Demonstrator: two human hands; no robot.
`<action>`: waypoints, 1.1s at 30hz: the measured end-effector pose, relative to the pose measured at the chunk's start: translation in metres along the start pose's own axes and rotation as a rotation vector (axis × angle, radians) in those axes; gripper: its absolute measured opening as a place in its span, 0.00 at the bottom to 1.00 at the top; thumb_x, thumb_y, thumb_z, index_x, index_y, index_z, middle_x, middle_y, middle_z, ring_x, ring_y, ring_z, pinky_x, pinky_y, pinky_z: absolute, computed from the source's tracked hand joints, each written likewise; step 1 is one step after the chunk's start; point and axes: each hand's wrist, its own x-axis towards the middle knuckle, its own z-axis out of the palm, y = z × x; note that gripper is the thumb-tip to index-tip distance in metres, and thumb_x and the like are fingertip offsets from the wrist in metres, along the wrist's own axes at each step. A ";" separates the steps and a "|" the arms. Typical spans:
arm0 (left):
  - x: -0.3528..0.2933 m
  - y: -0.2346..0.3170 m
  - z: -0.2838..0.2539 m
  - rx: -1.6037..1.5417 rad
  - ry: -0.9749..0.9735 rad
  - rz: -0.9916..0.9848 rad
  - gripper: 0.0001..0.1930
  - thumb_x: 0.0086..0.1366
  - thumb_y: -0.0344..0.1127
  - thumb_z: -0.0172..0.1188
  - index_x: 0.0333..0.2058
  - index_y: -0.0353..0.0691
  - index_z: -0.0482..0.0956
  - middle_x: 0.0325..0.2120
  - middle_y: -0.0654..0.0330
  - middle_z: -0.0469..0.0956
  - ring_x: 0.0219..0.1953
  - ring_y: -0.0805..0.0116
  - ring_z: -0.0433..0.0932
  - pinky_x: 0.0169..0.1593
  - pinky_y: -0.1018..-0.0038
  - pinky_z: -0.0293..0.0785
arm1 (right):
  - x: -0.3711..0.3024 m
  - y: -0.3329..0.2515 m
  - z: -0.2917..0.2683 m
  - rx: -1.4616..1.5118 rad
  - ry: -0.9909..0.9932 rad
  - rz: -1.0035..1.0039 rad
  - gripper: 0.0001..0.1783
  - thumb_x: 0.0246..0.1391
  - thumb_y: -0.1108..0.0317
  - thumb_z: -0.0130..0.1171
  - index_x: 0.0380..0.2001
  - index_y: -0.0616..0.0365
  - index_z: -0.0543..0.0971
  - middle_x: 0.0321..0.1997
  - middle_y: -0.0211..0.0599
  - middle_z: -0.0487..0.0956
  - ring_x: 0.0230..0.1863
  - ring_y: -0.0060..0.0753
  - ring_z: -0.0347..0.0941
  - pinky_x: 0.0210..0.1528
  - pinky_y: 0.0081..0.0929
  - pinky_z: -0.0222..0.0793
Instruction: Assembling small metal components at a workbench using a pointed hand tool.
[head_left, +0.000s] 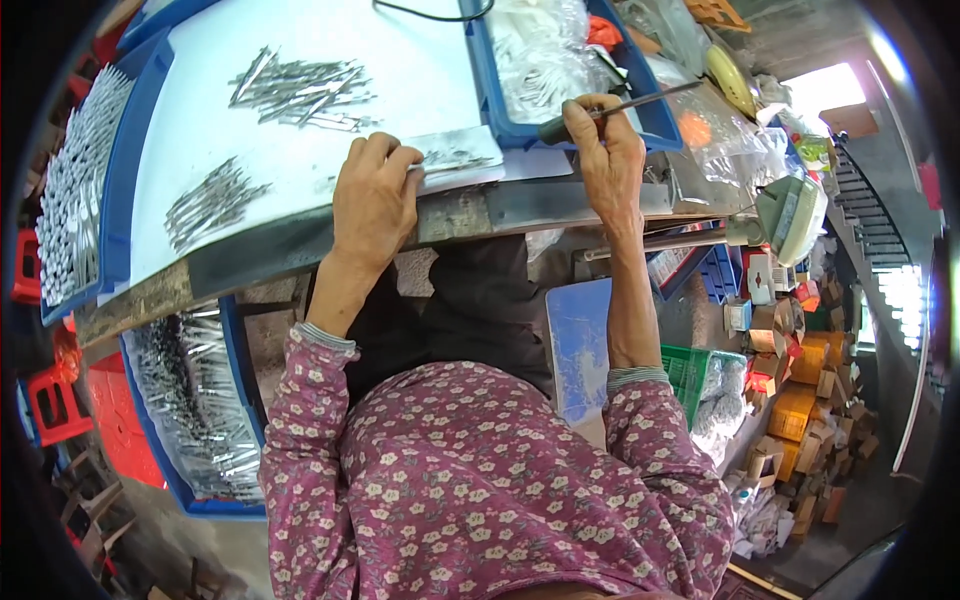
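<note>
My left hand (375, 195) is at the front edge of the white worktop, fingers curled and closed beside a smudged white block (475, 148). Whatever its fingertips pinch is too small to make out. Farther right, my right hand (610, 155) is closed around a long thin tool (655, 97) with a dark handle; its slim dark shaft points right, and I cannot tell if it is a file or a screwdriver. Beyond my left hand lies a loose pile of thin metal rods (305, 90). A smaller pile of similar rods (212, 203) is at the left.
A blue tray (118, 190) packed with slim silvery pieces stands at the left. Another blue bin (185, 505) of metal pieces sits below the table. Behind my right hand is a blue tray (655, 125) holding bagged white items. A lamp head (790, 218) and stacked cartons (800, 410) are at the right.
</note>
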 end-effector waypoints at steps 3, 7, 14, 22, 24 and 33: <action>0.003 0.004 0.008 0.035 -0.028 0.048 0.06 0.47 0.23 0.61 0.26 0.37 0.75 0.27 0.58 0.69 0.33 0.59 0.68 0.37 0.67 0.68 | 0.013 0.000 -0.006 -0.142 0.018 -0.183 0.10 0.51 0.64 0.57 0.31 0.60 0.73 0.21 0.42 0.75 0.24 0.45 0.72 0.28 0.34 0.64; 0.001 0.005 0.010 0.049 -0.014 0.038 0.06 0.47 0.22 0.59 0.24 0.37 0.73 0.25 0.58 0.68 0.32 0.59 0.68 0.36 0.67 0.67 | 0.033 0.023 -0.003 -0.230 -0.126 -0.182 0.08 0.51 0.70 0.52 0.34 0.61 0.73 0.24 0.47 0.76 0.28 0.47 0.73 0.31 0.34 0.65; -0.003 0.005 -0.003 -0.019 0.058 -0.017 0.05 0.49 0.21 0.58 0.26 0.34 0.73 0.26 0.56 0.70 0.31 0.59 0.69 0.35 0.68 0.67 | 0.059 0.044 0.014 -0.387 -0.374 -0.223 0.11 0.46 0.68 0.52 0.33 0.60 0.77 0.23 0.45 0.76 0.25 0.41 0.73 0.30 0.31 0.66; -0.030 -0.009 -0.053 -0.120 0.151 -0.278 0.04 0.53 0.24 0.56 0.29 0.33 0.75 0.28 0.55 0.72 0.32 0.58 0.72 0.36 0.70 0.67 | 0.071 0.047 0.035 -0.467 -0.621 -0.215 0.12 0.46 0.64 0.54 0.30 0.60 0.77 0.21 0.45 0.75 0.23 0.42 0.72 0.29 0.37 0.65; -0.040 -0.015 -0.066 -0.095 0.169 -0.337 0.03 0.53 0.24 0.56 0.29 0.33 0.75 0.27 0.54 0.73 0.32 0.58 0.72 0.36 0.70 0.67 | 0.072 0.062 0.042 -0.429 -0.578 -0.365 0.11 0.46 0.64 0.54 0.27 0.61 0.76 0.22 0.46 0.74 0.24 0.42 0.71 0.29 0.37 0.65; -0.076 -0.053 -0.105 0.113 0.319 -0.420 0.04 0.52 0.27 0.57 0.28 0.35 0.75 0.27 0.54 0.74 0.33 0.55 0.71 0.37 0.66 0.66 | 0.059 0.040 0.017 -0.357 -0.435 -0.249 0.09 0.50 0.67 0.53 0.26 0.64 0.70 0.21 0.50 0.69 0.21 0.44 0.66 0.27 0.33 0.62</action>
